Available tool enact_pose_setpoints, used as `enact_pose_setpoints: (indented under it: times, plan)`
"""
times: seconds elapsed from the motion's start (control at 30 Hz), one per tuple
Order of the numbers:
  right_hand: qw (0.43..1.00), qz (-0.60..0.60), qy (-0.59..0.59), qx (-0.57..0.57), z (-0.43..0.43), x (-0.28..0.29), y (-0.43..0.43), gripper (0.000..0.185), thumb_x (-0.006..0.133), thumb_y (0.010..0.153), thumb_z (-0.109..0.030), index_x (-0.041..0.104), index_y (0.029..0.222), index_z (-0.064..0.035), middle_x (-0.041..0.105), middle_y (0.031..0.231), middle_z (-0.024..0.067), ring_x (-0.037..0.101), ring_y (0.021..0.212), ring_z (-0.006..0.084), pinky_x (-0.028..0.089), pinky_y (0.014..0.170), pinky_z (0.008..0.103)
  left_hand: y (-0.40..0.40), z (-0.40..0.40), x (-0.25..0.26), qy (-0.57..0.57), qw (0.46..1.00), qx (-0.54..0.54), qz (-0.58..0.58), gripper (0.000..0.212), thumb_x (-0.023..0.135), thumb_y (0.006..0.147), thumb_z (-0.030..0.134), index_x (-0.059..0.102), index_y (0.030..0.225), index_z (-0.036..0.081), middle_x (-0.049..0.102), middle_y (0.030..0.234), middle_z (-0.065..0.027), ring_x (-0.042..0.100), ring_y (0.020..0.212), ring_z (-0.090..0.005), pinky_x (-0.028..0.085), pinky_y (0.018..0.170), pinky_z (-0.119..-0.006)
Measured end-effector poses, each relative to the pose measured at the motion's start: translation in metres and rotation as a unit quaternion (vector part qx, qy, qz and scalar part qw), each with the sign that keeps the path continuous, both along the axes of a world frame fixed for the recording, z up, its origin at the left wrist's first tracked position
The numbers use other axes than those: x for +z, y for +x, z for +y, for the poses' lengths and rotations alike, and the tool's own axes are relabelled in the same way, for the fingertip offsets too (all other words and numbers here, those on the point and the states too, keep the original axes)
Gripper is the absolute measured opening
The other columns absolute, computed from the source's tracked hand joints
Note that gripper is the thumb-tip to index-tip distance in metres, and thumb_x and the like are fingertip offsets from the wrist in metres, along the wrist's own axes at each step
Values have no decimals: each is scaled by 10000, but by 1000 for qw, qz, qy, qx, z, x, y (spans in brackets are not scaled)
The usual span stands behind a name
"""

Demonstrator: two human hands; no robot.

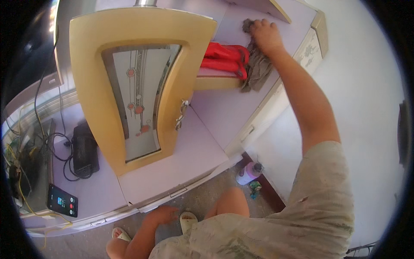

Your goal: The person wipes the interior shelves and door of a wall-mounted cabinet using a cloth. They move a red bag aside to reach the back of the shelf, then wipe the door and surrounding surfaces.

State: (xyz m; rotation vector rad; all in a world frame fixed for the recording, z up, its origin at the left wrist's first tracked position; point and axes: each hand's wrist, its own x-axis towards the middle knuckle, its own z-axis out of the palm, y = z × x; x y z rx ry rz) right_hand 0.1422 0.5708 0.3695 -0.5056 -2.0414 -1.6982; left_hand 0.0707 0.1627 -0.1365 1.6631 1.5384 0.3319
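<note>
My right hand (267, 36) reaches to the far end of a pale lilac cabinet top (213, 113), its fingers on a crumpled grey-brown cloth (260, 69). Part of the cloth bunches up beyond my fingertips, and the rest trails over the edge of a raised shelf (223, 83). Beside the cloth on that shelf lies a folded bright red bag or fabric item (224, 58) with a loop. Down by my knees, my left hand (165, 214) hangs loosely in front of the cabinet, with nothing visible in it.
A yellow-framed cabinet door (87, 64) with patterned glass stands in the middle. To the left are a black adapter-like box (84, 150), a lit phone (63, 200), tangled cables and a television (29, 48). A bottle (249, 173) and a green wrapper (255, 187) sit on the floor.
</note>
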Motion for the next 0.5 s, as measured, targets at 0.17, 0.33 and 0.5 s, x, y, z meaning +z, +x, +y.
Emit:
enact_pose_setpoints:
  times: [0.17, 0.33, 0.5]
  plan:
    - [999, 31, 20, 17, -38, 10, 65, 146, 504, 757, -136, 601, 861, -104, 539, 904, 40, 516, 907, 221, 408, 721, 377, 9, 1, 13, -11, 1000, 12, -2, 461, 589, 817, 319, 519, 1218, 104, 550, 1189, -149, 525, 1078, -319, 422, 908, -391]
    - [999, 22, -44, -8, -70, -37, 108, 209, 498, 768, -120, 563, 964, -86, 519, 920, 69, 513, 880, 236, 426, 697, 367, 17, -3, 33, -1, 1000, 28, -2, 436, 584, 823, 310, 530, 1200, 99, 564, 1160, -147, 540, 1049, -316, 438, 876, -391]
    - [977, 19, -208, 49, -82, -126, 102, 271, 491, 777, -105, 563, 1037, -83, 530, 916, 91, 520, 862, 270, 441, 705, 393, 30, -17, 21, 62, 998, -14, 27, 474, 596, 811, 328, 515, 1220, 101, 551, 1168, -164, 539, 1055, -305, 433, 889, -389]
